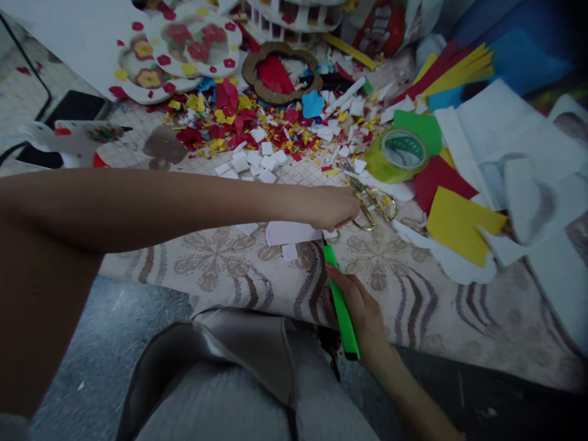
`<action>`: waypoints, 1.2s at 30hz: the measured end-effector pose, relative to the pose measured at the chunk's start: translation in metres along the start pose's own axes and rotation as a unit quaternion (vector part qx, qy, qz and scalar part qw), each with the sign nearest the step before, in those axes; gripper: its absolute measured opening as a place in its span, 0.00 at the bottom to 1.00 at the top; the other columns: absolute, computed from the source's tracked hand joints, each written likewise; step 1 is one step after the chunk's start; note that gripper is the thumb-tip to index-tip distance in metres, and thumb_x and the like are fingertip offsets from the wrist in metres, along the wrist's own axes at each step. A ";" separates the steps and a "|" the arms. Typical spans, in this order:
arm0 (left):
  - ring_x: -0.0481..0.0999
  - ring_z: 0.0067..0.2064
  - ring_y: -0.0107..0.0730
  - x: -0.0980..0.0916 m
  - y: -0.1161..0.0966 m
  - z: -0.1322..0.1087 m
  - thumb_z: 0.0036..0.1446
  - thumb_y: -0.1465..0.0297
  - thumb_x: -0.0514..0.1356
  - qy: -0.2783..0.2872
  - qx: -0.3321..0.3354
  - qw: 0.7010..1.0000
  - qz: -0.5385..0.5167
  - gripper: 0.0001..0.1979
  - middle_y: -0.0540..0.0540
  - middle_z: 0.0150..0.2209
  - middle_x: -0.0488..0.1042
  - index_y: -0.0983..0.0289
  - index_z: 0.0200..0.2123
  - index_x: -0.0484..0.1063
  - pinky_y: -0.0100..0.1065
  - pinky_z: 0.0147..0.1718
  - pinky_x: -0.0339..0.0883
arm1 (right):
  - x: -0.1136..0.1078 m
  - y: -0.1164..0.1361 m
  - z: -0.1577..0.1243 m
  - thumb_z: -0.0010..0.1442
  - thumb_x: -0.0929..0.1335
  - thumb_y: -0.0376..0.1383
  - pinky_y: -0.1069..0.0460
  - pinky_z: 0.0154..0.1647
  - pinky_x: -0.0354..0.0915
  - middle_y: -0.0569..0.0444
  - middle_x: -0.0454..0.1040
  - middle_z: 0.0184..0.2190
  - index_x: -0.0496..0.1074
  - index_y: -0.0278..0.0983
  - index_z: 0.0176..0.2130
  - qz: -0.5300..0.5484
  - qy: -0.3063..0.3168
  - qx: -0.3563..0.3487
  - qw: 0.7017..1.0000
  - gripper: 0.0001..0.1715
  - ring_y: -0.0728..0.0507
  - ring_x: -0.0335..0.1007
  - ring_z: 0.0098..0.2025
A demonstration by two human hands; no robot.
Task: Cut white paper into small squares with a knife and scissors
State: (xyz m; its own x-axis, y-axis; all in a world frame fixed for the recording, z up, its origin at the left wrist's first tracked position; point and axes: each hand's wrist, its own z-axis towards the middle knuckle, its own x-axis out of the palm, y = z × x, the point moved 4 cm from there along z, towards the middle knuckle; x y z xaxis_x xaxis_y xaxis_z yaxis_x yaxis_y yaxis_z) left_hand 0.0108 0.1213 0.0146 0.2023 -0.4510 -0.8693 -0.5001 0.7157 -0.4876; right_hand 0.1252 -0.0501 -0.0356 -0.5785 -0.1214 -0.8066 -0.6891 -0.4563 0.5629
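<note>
In the head view my right hand (361, 303) is wrapped round a bright green utility knife (340, 306). Its tip points away from me and meets the right end of a white paper strip (294, 233) near the table's front. My left hand (337, 207) reaches across from the left, just beyond the knife tip, with its fingers curled down. What lies under those fingers is hidden. Right beside them are scissors with gold handles (388, 207). A small white paper piece (289, 252) lies against the strip's near edge.
White paper squares (267, 162) and coloured scraps (275, 131) cover the middle. A tape roll (383, 160) and yellow paper (459, 223) lie right. At left is a white glue gun (76, 144). Decorated white shapes (156, 46) and a cardboard ring (250, 67) stand behind.
</note>
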 end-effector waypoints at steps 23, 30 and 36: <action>0.73 0.39 0.36 0.003 -0.006 0.003 0.48 0.80 0.62 0.097 0.036 0.989 0.101 0.07 0.58 0.36 0.79 0.67 0.31 0.77 0.30 0.34 0.58 | -0.005 -0.007 0.010 0.64 0.64 0.36 0.50 0.39 0.73 0.52 0.76 0.45 0.60 0.44 0.61 -0.011 -0.057 -0.013 0.998 0.26 0.42 0.76 0.43; 0.73 0.38 0.35 0.002 -0.008 0.001 0.49 0.80 0.60 0.100 0.032 0.988 0.116 0.08 0.59 0.36 0.78 0.68 0.33 0.77 0.30 0.32 0.58 | -0.002 -0.001 0.010 0.65 0.63 0.35 0.51 0.36 0.72 0.52 0.75 0.42 0.59 0.45 0.61 -0.013 -0.030 0.004 0.999 0.27 0.42 0.76 0.41; 0.72 0.39 0.35 0.004 -0.005 0.003 0.47 0.81 0.60 0.104 0.029 0.990 0.090 0.09 0.60 0.36 0.78 0.70 0.33 0.77 0.31 0.34 0.58 | -0.007 0.000 -0.006 0.63 0.65 0.33 0.53 0.31 0.70 0.55 0.76 0.36 0.60 0.45 0.60 -0.005 -0.038 0.008 0.999 0.27 0.44 0.76 0.34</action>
State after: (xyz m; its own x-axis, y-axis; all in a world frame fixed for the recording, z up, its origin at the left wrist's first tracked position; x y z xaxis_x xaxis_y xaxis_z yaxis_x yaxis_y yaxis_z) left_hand 0.0163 0.1172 0.0140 -0.0667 -0.4092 -0.9100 -0.4622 0.8210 -0.3353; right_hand 0.1317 -0.0542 -0.0309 -0.6025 -0.0488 -0.7966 -0.7016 -0.4435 0.5578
